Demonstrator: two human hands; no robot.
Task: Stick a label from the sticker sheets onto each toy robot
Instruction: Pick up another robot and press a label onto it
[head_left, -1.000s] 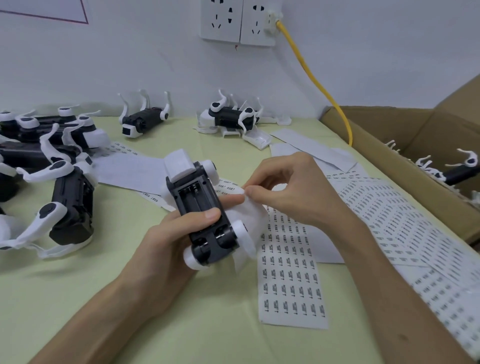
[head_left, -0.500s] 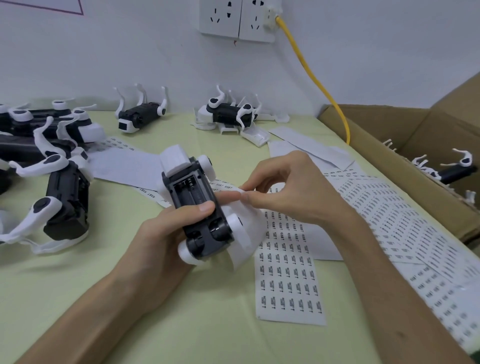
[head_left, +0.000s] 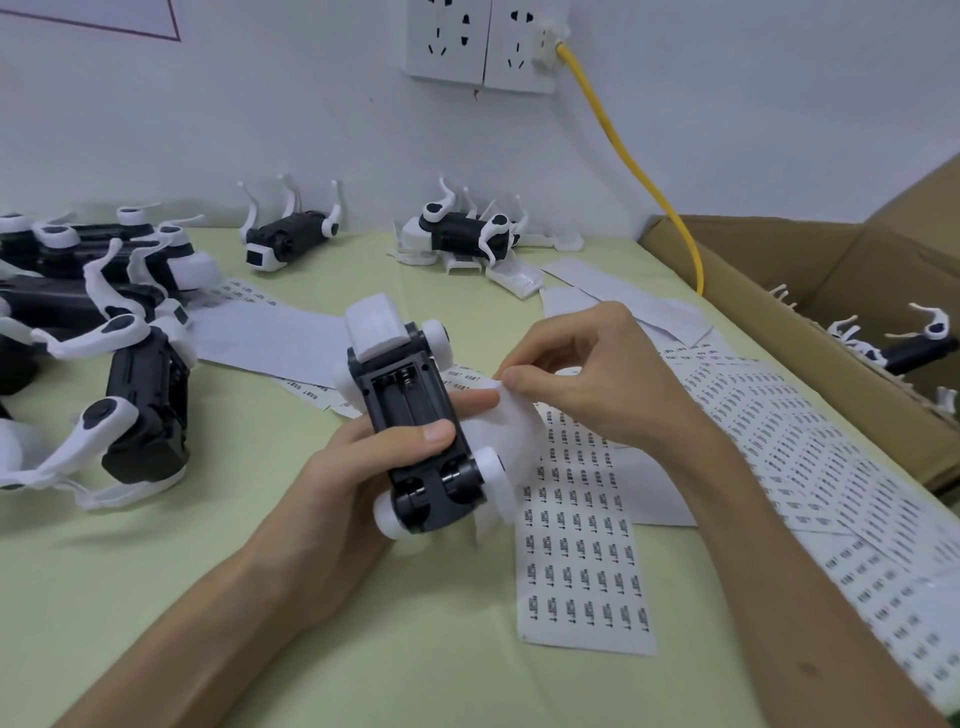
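In the head view, our left hand (head_left: 332, 483) grips the toy robot (head_left: 410, 410) belly up above the table (head_left: 156, 597). The thumb lies across the black body and the fingers curl round its far side. The battery bay is open towards us and the white head points away.

We judge the toy to be light, hard plastic: stiff in the body, but with thin white legs and round joints that could bend or snap. The black trunk is the safe place to hold it, as we do now.

Our right hand (head_left: 597, 384) pinches thumb and forefinger together on a small white scrap, which we take to be a label (head_left: 505, 383). It is too small to be sure. It sits at the robot's right flank, touching or nearly touching the fingertips of the left hand.

A label will be flimsy and tacky, apt to curl or stick to skin, so we should hold it by one edge only.

The sticker sheet (head_left: 582, 561) lies flat on the table just under and beside the right wrist, apart from both grips. More toy robots (head_left: 145, 395) lie to the left.
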